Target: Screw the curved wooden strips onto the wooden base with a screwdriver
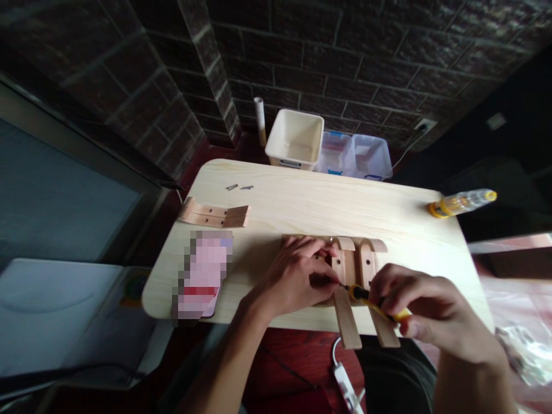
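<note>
My right hand (414, 302) is closed around a yellow and black screwdriver (359, 292), its shaft pointing left. The tip meets a curved wooden strip (347, 322) with screw holes, lying across a wooden board (286, 237). My left hand (297, 270) grips this strip, thumb beside the tip and index finger farther up; a screw there is too small to make out. Just to the right lies a second curved strip (368, 253), partly hidden behind my right hand. Both strips stick out over the table's near edge.
A phone (207, 276), blurred out, lies left; beyond it are another curved wooden part (215, 215) and small screws (233, 187). A clear plastic container with yellow ends (463, 202) lies at the right edge. Bins (297, 161) stand behind the table; a power strip (345, 382) hangs below.
</note>
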`<state>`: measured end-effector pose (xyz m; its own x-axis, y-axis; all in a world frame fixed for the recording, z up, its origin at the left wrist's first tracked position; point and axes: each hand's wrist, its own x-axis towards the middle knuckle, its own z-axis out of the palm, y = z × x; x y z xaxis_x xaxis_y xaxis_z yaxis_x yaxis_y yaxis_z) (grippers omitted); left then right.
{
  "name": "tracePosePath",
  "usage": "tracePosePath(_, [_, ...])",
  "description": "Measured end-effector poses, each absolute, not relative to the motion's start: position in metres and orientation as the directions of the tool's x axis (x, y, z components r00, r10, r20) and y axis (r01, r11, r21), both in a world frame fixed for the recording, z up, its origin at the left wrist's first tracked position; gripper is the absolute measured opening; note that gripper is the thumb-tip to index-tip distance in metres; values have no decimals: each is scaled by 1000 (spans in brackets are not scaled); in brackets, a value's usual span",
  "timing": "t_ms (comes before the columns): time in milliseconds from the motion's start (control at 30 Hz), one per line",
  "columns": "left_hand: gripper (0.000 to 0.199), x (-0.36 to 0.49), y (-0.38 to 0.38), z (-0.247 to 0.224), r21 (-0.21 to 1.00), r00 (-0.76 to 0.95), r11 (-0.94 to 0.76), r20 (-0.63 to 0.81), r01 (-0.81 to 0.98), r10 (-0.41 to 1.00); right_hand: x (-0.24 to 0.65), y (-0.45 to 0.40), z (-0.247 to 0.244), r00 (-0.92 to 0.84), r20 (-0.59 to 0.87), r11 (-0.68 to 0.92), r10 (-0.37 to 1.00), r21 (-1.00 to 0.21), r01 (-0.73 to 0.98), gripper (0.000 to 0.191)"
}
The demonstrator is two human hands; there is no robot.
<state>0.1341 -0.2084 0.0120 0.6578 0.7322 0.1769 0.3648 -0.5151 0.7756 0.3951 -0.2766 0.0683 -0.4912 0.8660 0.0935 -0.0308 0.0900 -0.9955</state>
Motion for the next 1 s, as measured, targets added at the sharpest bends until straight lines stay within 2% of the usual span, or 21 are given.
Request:
tracePosePath(267, [18, 134, -208, 15, 785, 654, -495, 157, 372, 740, 387, -270, 60, -493, 106, 52, 864, -991, -122, 28])
tracePosePath(900, [18, 134, -206, 15, 793, 661, -480, 134, 375, 738, 379, -268, 61, -524, 104, 28, 845, -988, -151, 32])
tracePosePath(1000, [18, 134, -206, 15, 796, 660, -475, 131, 374, 740, 380, -273, 65, -530, 82, 7, 844, -990, -143, 38])
